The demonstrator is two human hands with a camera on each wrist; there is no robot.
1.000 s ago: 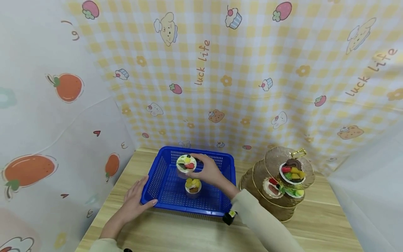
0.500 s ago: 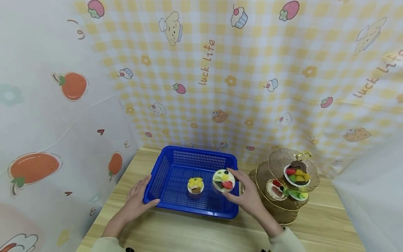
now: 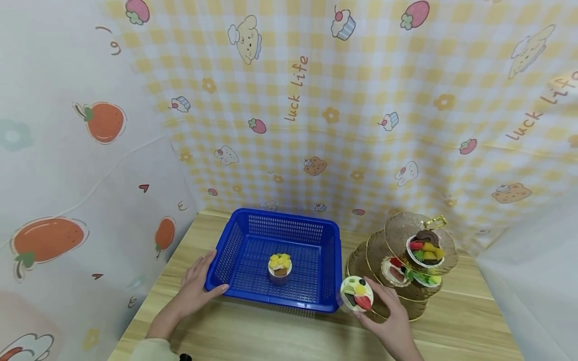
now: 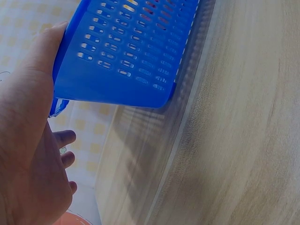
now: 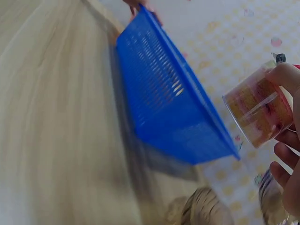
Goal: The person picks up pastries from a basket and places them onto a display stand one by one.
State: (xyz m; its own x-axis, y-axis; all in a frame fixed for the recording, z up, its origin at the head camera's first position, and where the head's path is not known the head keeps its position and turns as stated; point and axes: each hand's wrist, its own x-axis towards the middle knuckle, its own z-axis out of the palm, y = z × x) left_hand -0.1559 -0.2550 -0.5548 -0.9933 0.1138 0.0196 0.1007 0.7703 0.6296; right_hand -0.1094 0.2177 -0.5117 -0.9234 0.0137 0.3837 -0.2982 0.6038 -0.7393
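My right hand [image 3: 387,321] pinches a clear dessert cup [image 3: 356,294] between thumb and fingers, just beyond the right front corner of the blue basket [image 3: 331,271]. Cream and fruit pieces top the cup; pink and brown cake layers show through its side [image 5: 259,105] in the right wrist view. At the basket's left front corner my left hand [image 3: 195,285] rests against the rim, its thumb along the front edge and its extended fingers at the left side. A smaller cup cake [image 3: 280,269] with yellow fruit topping stands upright inside the basket.
A tiered brown translucent stand [image 3: 375,255] with gold rims is at the right, close by my right hand. It bears a chocolate fruit cake [image 3: 426,249] on top and other cakes [image 3: 395,271] lower down. A patterned cloth [image 3: 280,100] hangs behind the wooden table [image 3: 253,331].
My right hand has carried the fruit-topped dessert cup from inside the basket to the right and nearer, past its right rim. The left hand has stayed at the basket's corner.
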